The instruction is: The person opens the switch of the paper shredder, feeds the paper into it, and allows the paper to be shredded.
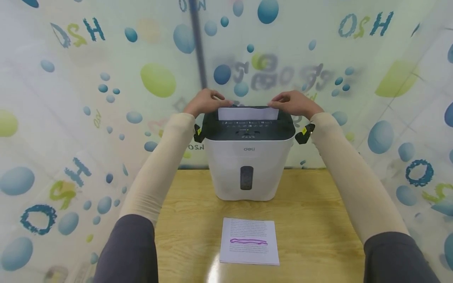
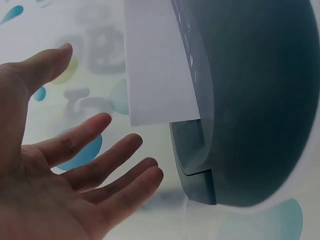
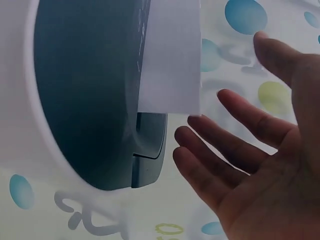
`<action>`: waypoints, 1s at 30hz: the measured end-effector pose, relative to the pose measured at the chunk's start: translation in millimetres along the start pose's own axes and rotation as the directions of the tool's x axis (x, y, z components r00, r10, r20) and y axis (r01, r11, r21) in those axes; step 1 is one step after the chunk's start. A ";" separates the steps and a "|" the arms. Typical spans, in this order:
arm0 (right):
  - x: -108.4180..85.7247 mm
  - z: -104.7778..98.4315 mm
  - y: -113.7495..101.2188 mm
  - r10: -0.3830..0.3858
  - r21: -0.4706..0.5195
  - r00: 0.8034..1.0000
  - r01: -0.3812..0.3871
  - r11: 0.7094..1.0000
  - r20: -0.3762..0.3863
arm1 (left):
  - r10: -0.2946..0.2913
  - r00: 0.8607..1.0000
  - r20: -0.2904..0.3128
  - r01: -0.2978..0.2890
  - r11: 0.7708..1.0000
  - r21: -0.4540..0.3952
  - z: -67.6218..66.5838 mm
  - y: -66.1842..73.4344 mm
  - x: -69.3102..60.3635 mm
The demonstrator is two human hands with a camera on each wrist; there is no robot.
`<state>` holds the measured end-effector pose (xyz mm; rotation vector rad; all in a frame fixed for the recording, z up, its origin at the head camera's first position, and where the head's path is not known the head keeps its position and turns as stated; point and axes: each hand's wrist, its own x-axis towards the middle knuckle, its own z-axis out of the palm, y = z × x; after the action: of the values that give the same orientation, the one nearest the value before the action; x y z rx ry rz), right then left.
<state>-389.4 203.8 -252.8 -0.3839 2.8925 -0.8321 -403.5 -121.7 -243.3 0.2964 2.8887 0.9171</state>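
A white paper sheet (image 1: 247,114) stands upright in the top slot of a white shredder (image 1: 226,169) with a dark lid (image 2: 255,100). My left hand (image 1: 207,103) is at the sheet's left end; in the left wrist view its fingers are spread and hold nothing, with a gap to the paper (image 2: 160,75). At the sheet's right end is my right hand (image 1: 295,103). The right wrist view shows this hand (image 3: 265,175) with thumb and fingers apart, near the lower corner of the paper (image 3: 172,65) and gripping nothing.
Printed pages (image 1: 249,251) with purple marks lie on the wooden table (image 1: 311,220), in front of the shredder. A patterned curtain (image 1: 141,118) hangs behind and at both sides.
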 end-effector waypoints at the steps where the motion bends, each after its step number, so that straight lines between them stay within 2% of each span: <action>1: -0.8 0.5 -0.7 -0.004 0.001 1.000 0.004 1.000 0.003 | -0.001 1.000 0.007 0.001 1.000 0.000 0.1 0.1 -0.5; 6: -6.1 1.5 -2.6 -0.027 0.028 1.000 0.026 0.999 0.016 | 0.005 1.000 0.027 -0.005 1.000 0.004 0.4 -0.5 -4.9; 13: -11.9 1.1 -0.3 -0.028 0.020 1.000 0.028 0.999 -0.003 | 0.032 0.999 -0.002 -0.032 0.999 0.017 1.1 -6.2 -11.6; 21: -27.1 0.6 10.1 -0.058 -0.010 0.997 0.058 0.998 -0.055 | 0.136 0.990 -0.038 -0.134 0.990 0.049 5.1 -15.7 -21.6; 25: -35.7 5.4 17.7 -0.096 -0.008 0.991 0.095 0.995 -0.088 | 0.167 0.983 -0.074 -0.162 0.984 0.072 9.8 -25.7 -30.5; 30: -47.4 14.7 30.1 -0.132 -0.021 0.983 0.130 0.991 -0.126 | 0.186 0.976 -0.114 -0.178 0.981 0.077 17.7 -44.9 -47.0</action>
<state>-347.6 233.7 -279.7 -0.5477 3.0182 -0.8892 -361.9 -157.7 -282.2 0.5369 3.0482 0.8962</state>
